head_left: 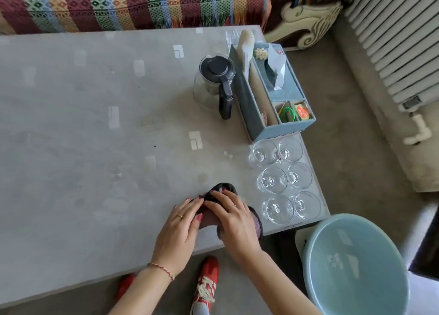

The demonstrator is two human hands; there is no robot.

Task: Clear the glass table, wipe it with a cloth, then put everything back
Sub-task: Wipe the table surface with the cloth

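Cloth (223,191) lies bunched at the table's (95,124) near right edge, under both hands; left hand (180,222) and right hand (234,217) press it with flat, relaxed fingers. Glasses (282,179) stand just right, nearest the right hand; jug (213,84) farther back

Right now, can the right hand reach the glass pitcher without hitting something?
Probably yes. The right hand rests on the cloth, and bare table lies between it and the glass pitcher; the glasses stand off to its right.
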